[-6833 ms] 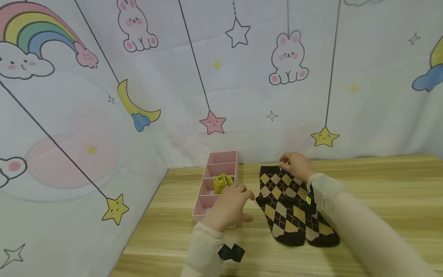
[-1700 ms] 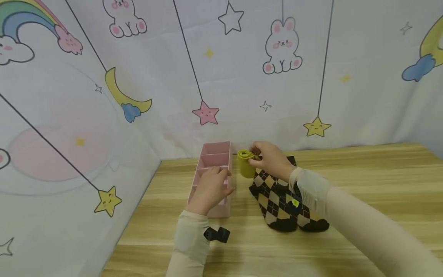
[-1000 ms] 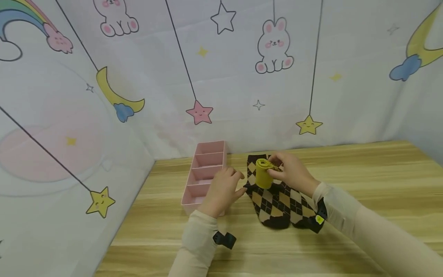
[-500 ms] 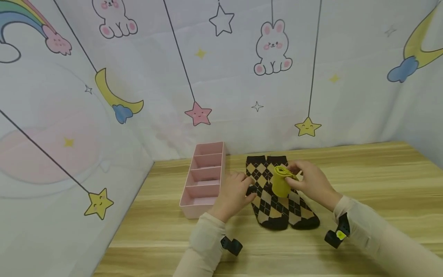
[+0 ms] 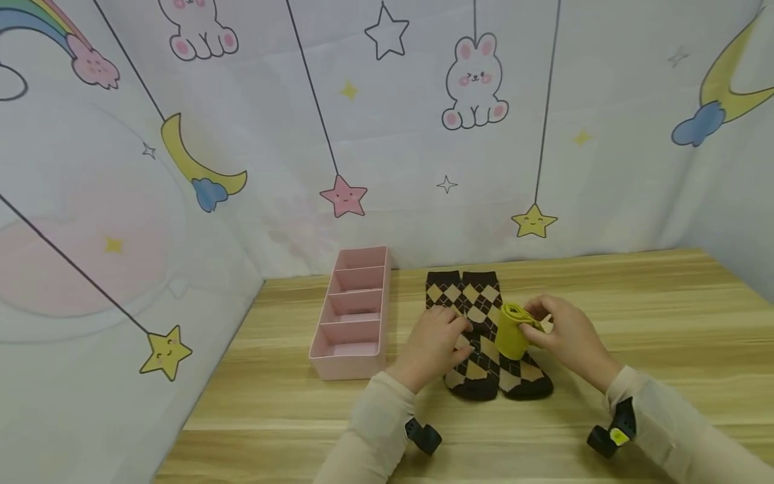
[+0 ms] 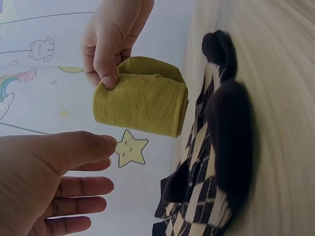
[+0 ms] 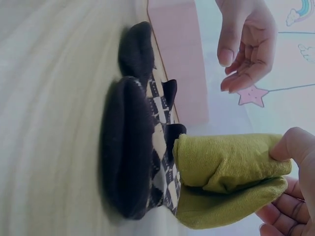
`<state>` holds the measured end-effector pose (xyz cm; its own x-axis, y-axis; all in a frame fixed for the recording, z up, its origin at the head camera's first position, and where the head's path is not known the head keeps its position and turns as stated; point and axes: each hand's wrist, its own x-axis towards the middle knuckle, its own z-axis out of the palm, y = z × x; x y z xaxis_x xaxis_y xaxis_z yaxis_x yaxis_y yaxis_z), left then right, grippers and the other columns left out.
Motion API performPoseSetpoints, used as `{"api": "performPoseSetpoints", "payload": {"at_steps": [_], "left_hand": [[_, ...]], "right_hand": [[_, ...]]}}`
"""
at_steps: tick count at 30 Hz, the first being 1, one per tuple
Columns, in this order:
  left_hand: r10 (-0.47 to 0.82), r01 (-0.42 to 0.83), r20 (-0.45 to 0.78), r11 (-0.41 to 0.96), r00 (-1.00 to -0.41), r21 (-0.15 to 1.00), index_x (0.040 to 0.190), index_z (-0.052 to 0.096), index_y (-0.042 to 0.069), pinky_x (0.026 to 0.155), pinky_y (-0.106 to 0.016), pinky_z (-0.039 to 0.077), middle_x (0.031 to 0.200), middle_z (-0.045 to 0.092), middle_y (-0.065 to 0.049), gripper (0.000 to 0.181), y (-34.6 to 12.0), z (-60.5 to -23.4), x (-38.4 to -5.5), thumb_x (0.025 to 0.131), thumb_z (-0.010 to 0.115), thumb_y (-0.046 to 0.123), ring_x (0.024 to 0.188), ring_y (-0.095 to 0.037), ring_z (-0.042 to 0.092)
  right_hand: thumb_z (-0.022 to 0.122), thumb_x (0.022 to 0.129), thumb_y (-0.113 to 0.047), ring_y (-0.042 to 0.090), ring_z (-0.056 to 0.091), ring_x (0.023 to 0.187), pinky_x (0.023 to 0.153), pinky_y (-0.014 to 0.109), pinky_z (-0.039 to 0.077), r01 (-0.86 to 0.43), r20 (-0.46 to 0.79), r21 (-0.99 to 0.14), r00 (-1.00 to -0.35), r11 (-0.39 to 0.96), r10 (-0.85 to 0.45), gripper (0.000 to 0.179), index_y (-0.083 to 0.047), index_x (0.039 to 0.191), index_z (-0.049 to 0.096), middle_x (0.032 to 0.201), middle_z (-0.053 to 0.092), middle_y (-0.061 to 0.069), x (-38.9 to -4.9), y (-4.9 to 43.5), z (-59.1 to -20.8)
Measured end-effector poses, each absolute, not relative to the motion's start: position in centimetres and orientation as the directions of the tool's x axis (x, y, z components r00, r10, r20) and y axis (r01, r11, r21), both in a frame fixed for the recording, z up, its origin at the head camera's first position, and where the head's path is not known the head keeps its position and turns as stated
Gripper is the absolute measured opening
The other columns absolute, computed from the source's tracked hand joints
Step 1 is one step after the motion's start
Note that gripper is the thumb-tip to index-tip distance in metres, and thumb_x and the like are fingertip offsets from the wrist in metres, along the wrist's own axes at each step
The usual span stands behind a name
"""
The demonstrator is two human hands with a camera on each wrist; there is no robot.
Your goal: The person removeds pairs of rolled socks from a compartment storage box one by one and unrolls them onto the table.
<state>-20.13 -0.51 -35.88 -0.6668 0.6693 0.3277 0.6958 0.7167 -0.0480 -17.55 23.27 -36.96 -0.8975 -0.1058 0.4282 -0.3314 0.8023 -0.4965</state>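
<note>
1. Argyle socks (image 5: 478, 316), lower centre: our left hand (image 5: 431, 346), fingers loose, holding nothing, hovers over; a low sweep could skew them.
2. Yellow sock roll (image 5: 511, 333), lower right-of-centre: our right hand (image 5: 571, 339) pinches one edge; slack could unroll it.

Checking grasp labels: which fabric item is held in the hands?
The rolled yellow one, pinched by the right hand; the two argyle socks lie side by side on the table.
</note>
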Motion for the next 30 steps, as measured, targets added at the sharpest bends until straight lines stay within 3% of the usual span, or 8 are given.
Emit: {"api": "performPoseSetpoints", "payload": {"at_steps": [8,16,23,30], "left_hand": [[0.724,0.755,0.306,0.655,-0.619,-0.024,0.108,0.066,0.020,0.096,-0.027,0.044,0.102,0.062,0.006,0.025,1.7,-36.4,-19.6,0.089,0.067,0.036,0.104,-0.011,0.058],[0.770,0.783,0.287,0.615,-0.570,-0.097,0.109,0.066,0.023,0.096,-0.024,0.044,0.104,0.064,0.008,0.028,4.2,-36.4,-18.7,0.088,0.067,0.041,0.102,-0.009,0.058],[0.723,0.729,0.325,0.672,-0.609,-0.130,0.108,0.066,0.024,0.088,-0.021,0.044,0.102,0.064,0.011,0.028,6.9,-37.4,-18.0,0.088,0.066,0.044,0.098,-0.006,0.058],[0.706,0.711,0.365,0.688,-0.607,-0.146,0.105,0.065,0.023,0.086,-0.021,0.046,0.102,0.066,0.012,0.029,8.5,-38.9,-17.6,0.087,0.066,0.046,0.095,-0.004,0.059]], "right_hand": [[0.071,0.083,-0.013,0.022,0.059,0.082,0.071,0.035,0.045,-0.281,0.416,-0.507,-0.908,0.815,-0.055,0.019,-0.003,0.098,0.064,0.088,0.067,0.008,-16.6,24.4,-37.5],[0.072,0.084,-0.014,0.024,0.061,0.082,0.071,0.033,0.046,-0.209,0.376,-0.526,-0.926,0.825,0.005,0.021,-0.001,0.099,0.063,0.090,0.068,0.010,-15.7,25.8,-38.4],[0.071,0.086,-0.018,0.028,0.062,0.085,0.069,0.030,0.047,-0.191,0.362,-0.523,-0.932,0.830,0.014,0.024,-0.001,0.101,0.063,0.093,0.068,0.013,-15.4,27.1,-38.8],[0.067,0.090,-0.023,0.031,0.062,0.091,0.072,0.036,0.049,-0.183,0.292,-0.540,-0.956,0.822,-0.021,0.029,0.001,0.105,0.062,0.099,0.067,0.016,-15.5,28.5,-39.2]]}}
